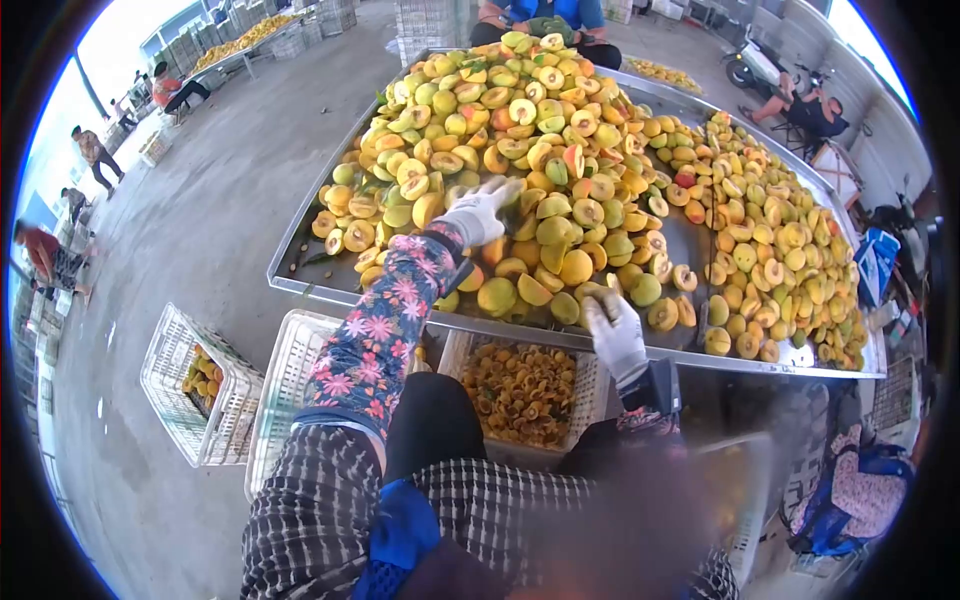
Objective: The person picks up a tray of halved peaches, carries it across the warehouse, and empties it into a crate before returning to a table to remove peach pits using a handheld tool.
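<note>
A large heap of yellow-green peaches [560, 230], many cut in half with the pits showing, covers a metal-rimmed table [330, 293] in front of me. My left hand [480, 212], in a white glove, reaches over the left part of the heap with its fingers stretched out, touching or just above the fruit. My right hand [617, 338], also gloved, is at the near rim with its fingers curled in among the peach halves. What lies between those fingers is hard to make out. Below the rim, a white crate [592, 395] holds small brownish-orange fruit pieces.
A second heap of peach halves [780, 250] lies on the table's right part. White crates [205, 400] stand on the floor at my left. A person [560, 15] sits across the table; another person [815, 110] sits at the far right near a scooter [765, 65].
</note>
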Demonstrator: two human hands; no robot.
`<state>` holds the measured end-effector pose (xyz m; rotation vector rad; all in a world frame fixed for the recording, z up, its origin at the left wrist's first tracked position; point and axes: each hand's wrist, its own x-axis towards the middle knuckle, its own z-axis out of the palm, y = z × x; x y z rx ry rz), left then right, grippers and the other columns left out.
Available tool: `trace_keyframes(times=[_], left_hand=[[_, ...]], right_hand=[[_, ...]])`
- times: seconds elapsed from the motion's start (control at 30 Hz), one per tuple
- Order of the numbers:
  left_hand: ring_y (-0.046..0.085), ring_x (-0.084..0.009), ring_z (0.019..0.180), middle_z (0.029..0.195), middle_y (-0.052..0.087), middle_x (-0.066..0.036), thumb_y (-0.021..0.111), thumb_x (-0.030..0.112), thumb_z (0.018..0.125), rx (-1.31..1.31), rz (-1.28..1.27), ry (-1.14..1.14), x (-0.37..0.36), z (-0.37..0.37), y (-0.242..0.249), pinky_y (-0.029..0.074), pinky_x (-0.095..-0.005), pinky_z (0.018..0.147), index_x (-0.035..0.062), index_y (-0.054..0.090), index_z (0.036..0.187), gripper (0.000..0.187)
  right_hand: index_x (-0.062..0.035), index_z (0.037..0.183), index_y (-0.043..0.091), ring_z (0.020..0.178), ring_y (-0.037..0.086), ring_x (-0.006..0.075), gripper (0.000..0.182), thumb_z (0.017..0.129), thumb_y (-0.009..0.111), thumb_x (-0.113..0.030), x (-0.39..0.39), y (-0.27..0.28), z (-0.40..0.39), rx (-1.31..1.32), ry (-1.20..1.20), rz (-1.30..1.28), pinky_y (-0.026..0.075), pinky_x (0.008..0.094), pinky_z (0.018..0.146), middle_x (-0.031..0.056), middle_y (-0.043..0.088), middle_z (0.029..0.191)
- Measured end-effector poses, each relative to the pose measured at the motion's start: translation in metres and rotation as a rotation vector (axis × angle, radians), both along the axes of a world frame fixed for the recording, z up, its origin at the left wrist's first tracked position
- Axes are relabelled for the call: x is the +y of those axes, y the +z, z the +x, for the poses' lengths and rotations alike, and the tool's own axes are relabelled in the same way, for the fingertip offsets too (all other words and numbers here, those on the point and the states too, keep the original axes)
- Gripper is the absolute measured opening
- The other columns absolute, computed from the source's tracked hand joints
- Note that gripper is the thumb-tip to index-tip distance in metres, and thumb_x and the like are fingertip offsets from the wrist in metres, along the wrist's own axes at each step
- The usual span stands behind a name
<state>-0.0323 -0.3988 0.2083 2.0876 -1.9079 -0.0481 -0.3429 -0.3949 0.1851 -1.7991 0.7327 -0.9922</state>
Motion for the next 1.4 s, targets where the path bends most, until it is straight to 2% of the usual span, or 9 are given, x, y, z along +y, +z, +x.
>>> trace_keyframes(times=[0.1, 0.3, 0.4, 0.5, 0.67, 1.03, 1.27, 1.33, 1.4], left_hand=[[0.048, -0.0330, 0.127, 0.153, 0.030, -0.009, 0.063, 0.022, 0.077, -0.043, 0.098, 0.035, 0.001, -0.018, 0.005, 0.039, -0.0461, 0.104, 0.0274, 0.032, 0.147, 0.077], [0.059, -0.0273, 0.109, 0.118, 0.062, -0.012, 0.052, 0.009, 0.082, -0.151, -0.261, 0.062, 0.000, -0.026, -0.031, 0.045, -0.0432, 0.091, 0.0181, 0.065, 0.117, 0.038], [0.067, -0.0317, 0.089, 0.090, 0.071, -0.011, 0.056, 0.004, 0.086, 0.317, -0.211, 0.232, 0.003, -0.011, -0.044, 0.051, -0.0386, 0.088, 0.0126, 0.068, 0.106, 0.026], [0.064, -0.0108, 0.088, 0.098, 0.069, -0.006, 0.066, -0.008, 0.082, 1.283, -0.461, 0.017, 0.036, -0.022, -0.023, 0.051, -0.0236, 0.082, -0.0027, 0.065, 0.107, 0.025], [0.063, -0.0118, 0.090, 0.100, 0.068, -0.004, 0.068, -0.001, 0.084, 1.564, -0.443, -0.004, 0.122, -0.087, 0.016, 0.052, -0.0251, 0.080, 0.0037, 0.065, 0.110, 0.027], [0.046, -0.0382, 0.126, 0.142, 0.044, -0.019, 0.066, 0.030, 0.083, 0.546, 0.308, -0.462, 0.180, -0.205, -0.020, 0.036, -0.0428, 0.108, 0.0181, 0.054, 0.133, 0.053], [0.061, -0.0279, 0.110, 0.115, 0.066, -0.016, 0.061, 0.039, 0.089, 0.684, 0.229, -0.082, 0.166, -0.152, 0.041, 0.047, -0.0368, 0.094, 0.0060, 0.064, 0.118, 0.044], [0.065, -0.0337, 0.092, 0.096, 0.068, -0.016, 0.055, 0.045, 0.088, 0.292, -0.157, 0.079, 0.160, -0.141, 0.033, 0.052, -0.0400, 0.081, 0.0068, 0.069, 0.101, 0.043], [0.067, -0.0279, 0.079, 0.080, 0.068, -0.010, 0.055, 0.028, 0.084, 0.056, -0.381, 0.195, 0.119, -0.122, -0.028, 0.053, -0.0424, 0.069, 0.0109, 0.068, 0.083, 0.022]], right_hand=[[0.0026, 0.101, 0.062, 0.077, 0.053, 0.0071, 0.015, 0.093, 0.060, -0.009, -0.011, -0.004, -0.018, -0.087, -0.069, 0.090, 0.045, 0.0226, 0.068, 0.0002, 0.061, 0.084], [0.0009, 0.098, 0.062, 0.091, 0.063, 0.0356, 0.029, 0.088, 0.064, -0.026, -0.049, -0.021, -0.057, 0.505, -0.307, -0.162, 0.049, 0.0381, 0.079, 0.0202, 0.067, 0.094], [-0.0003, 0.108, 0.062, 0.102, 0.061, 0.0369, 0.051, 0.082, 0.066, -0.044, -0.042, -0.021, -0.061, 0.819, -0.218, -0.219, 0.048, 0.0413, 0.089, 0.0227, 0.065, 0.106], [-0.0009, 0.114, 0.060, 0.109, 0.059, 0.0351, 0.056, 0.080, 0.068, -0.044, -0.038, 0.003, -0.049, 1.007, -0.129, -0.098, 0.046, 0.0403, 0.092, 0.0222, 0.064, 0.112], [-0.0003, 0.116, 0.060, 0.106, 0.061, 0.0354, 0.056, 0.075, 0.072, -0.036, -0.062, -0.023, -0.042, 0.992, -0.076, -0.169, 0.048, 0.0414, 0.090, 0.0225, 0.065, 0.110], [-0.0028, 0.104, 0.065, 0.081, 0.064, 0.0238, 0.024, 0.086, 0.068, -0.018, -0.044, 0.005, -0.079, 0.494, 0.185, 0.064, 0.050, 0.0334, 0.076, 0.0136, 0.069, 0.090], [-0.0034, 0.103, 0.065, 0.091, 0.060, 0.0374, 0.020, 0.089, 0.056, -0.015, -0.026, -0.008, -0.066, 0.606, 0.100, -0.733, 0.050, 0.0413, 0.080, 0.0200, 0.063, 0.099], [-0.0039, 0.107, 0.064, 0.086, 0.062, 0.0366, 0.024, 0.089, 0.056, -0.019, -0.071, -0.067, -0.051, 0.695, 0.196, -1.253, 0.052, 0.0448, 0.074, 0.0226, 0.063, 0.096], [-0.0041, 0.119, 0.059, 0.092, 0.062, 0.0413, 0.039, 0.089, 0.059, -0.030, -0.062, -0.059, -0.018, 0.723, 0.158, -0.616, 0.050, 0.0487, 0.079, 0.0224, 0.065, 0.101]])
